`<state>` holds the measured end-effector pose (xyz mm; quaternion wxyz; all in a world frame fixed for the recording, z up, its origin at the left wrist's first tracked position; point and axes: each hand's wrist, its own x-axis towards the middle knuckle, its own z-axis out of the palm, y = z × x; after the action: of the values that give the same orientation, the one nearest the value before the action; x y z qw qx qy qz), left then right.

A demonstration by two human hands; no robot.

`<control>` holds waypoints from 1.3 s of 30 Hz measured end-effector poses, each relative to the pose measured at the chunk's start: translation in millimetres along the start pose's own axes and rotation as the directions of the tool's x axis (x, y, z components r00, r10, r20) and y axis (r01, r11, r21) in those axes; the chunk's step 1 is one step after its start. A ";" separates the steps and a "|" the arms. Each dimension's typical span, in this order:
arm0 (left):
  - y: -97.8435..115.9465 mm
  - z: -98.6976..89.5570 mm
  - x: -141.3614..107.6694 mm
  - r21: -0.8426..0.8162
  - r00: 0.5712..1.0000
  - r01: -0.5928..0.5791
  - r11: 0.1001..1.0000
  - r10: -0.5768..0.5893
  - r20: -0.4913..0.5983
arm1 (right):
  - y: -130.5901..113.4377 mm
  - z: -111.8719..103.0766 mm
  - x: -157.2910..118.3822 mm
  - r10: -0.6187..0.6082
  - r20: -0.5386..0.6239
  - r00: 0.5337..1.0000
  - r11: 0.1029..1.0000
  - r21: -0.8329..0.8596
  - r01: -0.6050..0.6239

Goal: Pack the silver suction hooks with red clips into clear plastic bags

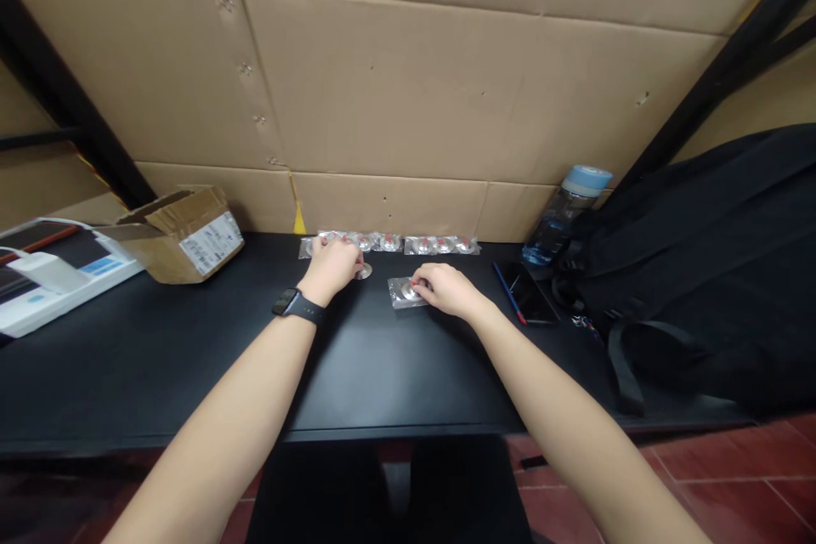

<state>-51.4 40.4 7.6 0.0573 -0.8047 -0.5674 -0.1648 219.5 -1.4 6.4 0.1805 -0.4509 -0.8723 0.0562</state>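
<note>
My left hand [334, 269], with a dark watch on its wrist, has its fingers closed at a small shiny round metal piece [364, 272]. My right hand [446, 289] pinches a clear packet [402, 293] that holds a silvery disc with a red spot. Along the back of the black table [382, 382] runs a row of similar clear packets with silvery discs and red marks, one group [390, 242] partly behind my left hand and another group [442, 246] right of it.
An open cardboard box [184, 238] and a white power strip [70, 293] are on the left. To the right are a phone [534, 296], a blue and red pen [508, 292], a blue-lidded bottle [561, 217] and a black backpack [707, 272]. Cardboard [395, 85] stands behind.
</note>
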 end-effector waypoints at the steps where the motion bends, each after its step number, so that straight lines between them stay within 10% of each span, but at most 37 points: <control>1: 0.2 2.0 -0.4 0.011 1.000 0.006 1.000 -0.006 -0.019 | 0.0 -0.5 -0.6 0.004 0.005 1.000 1.000 -0.012 -0.004; 16: 54.2 -19.7 -14.7 -0.200 0.958 -0.227 0.953 0.181 -0.221 | -1.5 -15.1 0.3 0.024 -0.375 0.927 0.965 0.251 0.077; 24: 67.0 -18.3 -11.3 -0.533 0.958 -0.190 0.824 0.036 -0.285 | 2.2 -13.9 1.8 0.149 -0.412 0.899 0.934 0.358 0.010; 39: 77.9 -5.7 -12.2 -0.656 0.957 -0.191 0.730 -0.009 -0.289 | -19.4 -6.6 0.1 0.292 -0.112 0.950 0.317 0.948 0.014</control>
<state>16.4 0.7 16.3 -0.1539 -0.7664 -0.4145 -0.4660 207.0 -13.1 17.6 0.5158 -0.3397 -0.6029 0.5050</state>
